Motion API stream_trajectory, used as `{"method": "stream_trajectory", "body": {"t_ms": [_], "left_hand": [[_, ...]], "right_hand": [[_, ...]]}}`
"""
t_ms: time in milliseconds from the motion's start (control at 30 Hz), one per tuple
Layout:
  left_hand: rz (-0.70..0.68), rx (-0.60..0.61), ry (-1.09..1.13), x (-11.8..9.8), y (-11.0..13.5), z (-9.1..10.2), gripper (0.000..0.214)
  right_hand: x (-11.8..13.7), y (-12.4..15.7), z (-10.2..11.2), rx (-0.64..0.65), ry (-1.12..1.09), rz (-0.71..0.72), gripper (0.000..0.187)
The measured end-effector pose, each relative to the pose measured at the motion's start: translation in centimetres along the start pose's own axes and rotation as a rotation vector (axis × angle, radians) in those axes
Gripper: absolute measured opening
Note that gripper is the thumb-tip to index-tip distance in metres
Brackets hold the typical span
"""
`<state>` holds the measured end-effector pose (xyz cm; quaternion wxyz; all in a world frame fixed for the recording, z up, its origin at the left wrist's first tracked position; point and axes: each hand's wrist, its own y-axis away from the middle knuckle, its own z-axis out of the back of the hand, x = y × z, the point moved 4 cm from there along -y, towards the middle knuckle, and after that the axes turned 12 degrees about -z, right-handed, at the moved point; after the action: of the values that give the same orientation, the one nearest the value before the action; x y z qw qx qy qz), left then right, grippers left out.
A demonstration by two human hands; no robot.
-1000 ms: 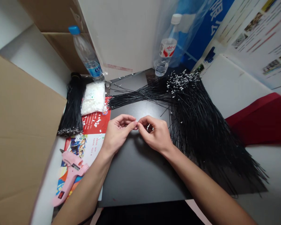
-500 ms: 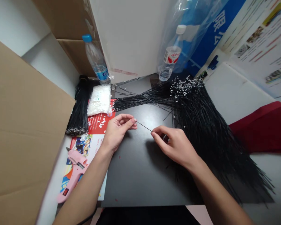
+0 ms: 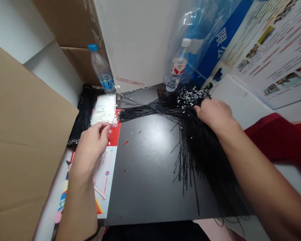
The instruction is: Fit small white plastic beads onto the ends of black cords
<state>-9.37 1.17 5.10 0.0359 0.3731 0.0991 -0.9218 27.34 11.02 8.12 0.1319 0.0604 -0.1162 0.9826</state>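
My left hand (image 3: pixel 96 144) is over the red and white printed sheet (image 3: pixel 107 184), just in front of the clear bag of small white pieces (image 3: pixel 104 108). Its fingers are curled with thumb and forefinger close together; whatever they pinch is too small to make out. On the right, my right hand (image 3: pixel 214 115) is closed at the white-tipped end of a large pile of black cords (image 3: pixel 203 144). Its fingertips are partly hidden, so what they grip is unclear. A thinner bundle of black cords (image 3: pixel 145 112) runs across the table between bag and pile.
Two plastic bottles stand at the back, one with a blue cap (image 3: pixel 102 72), one with a white cap (image 3: pixel 177 67). A cardboard panel (image 3: pixel 27 134) borders the left. Another black bundle (image 3: pixel 81 110) lies beside the bag. My left forearm mostly covers the pink glue gun (image 3: pixel 58 217).
My hands have moved apart. The left went left toward the white pieces; the right went up and right to the pile. The single black cord no longer stretches between them.
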Motion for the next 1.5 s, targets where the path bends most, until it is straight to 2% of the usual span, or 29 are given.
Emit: {"method": "stream_trajectory", "body": {"t_ms": [100,167,300,367,467,567,700,867,1100,1200,1300,1400,1500], "left_hand": [[0.055,0.165,-0.233,0.7,0.5,0.0,0.010],[0.084,0.226,-0.303,1.0,0.6,-0.5,0.015],[0.128,0.234,-0.347,1.5,0.2,-1.0,0.021],[0.130,0.238,-0.361,1.8,0.0,-1.1,0.022],[0.066,0.208,-0.395,2.0,0.0,-1.3,0.017],[0.037,0.179,-0.473,1.9,0.1,-1.4,0.011],[0.088,0.230,-0.569,1.6,0.1,-1.6,0.026],[0.085,0.287,-0.540,2.2,0.0,-2.0,0.029],[0.069,0.258,-0.503,2.5,0.0,-1.9,0.032],[0.000,0.213,-0.529,1.7,0.0,-1.9,0.030],[-0.074,0.116,-0.508,1.2,-0.2,-1.8,0.026],[-0.116,0.021,-0.273,0.8,-0.5,-1.8,0.020],[-0.067,-0.026,0.036,0.5,-0.7,-2.0,0.011]], "right_hand": [[1.9,0.5,-1.1,-0.018,0.149,-0.064,0.037],[4.9,2.1,-1.8,0.006,0.151,0.082,0.029],[12.2,5.6,-3.8,0.172,0.070,0.517,0.021],[15.3,6.6,-4.7,0.220,0.031,0.664,0.022],[18.9,7.2,-6.0,0.258,-0.019,0.788,0.025],[20.9,7.3,-7.1,0.255,-0.041,0.823,0.027],[21.8,7.1,-8.4,0.258,-0.024,0.780,0.030],[21.4,7.2,-8.9,0.239,-0.053,0.776,0.029],[20.8,7.4,-9.1,0.134,-0.086,0.826,0.023],[20.6,7.5,-8.0,0.066,-0.191,0.793,0.021],[20.4,7.3,-6.0,-0.045,-0.417,0.765,0.020],[19.9,6.7,-3.8,-0.129,-0.745,0.755,0.015],[19.4,5.8,-1.6,-0.132,-1.023,0.770,0.014]]}}
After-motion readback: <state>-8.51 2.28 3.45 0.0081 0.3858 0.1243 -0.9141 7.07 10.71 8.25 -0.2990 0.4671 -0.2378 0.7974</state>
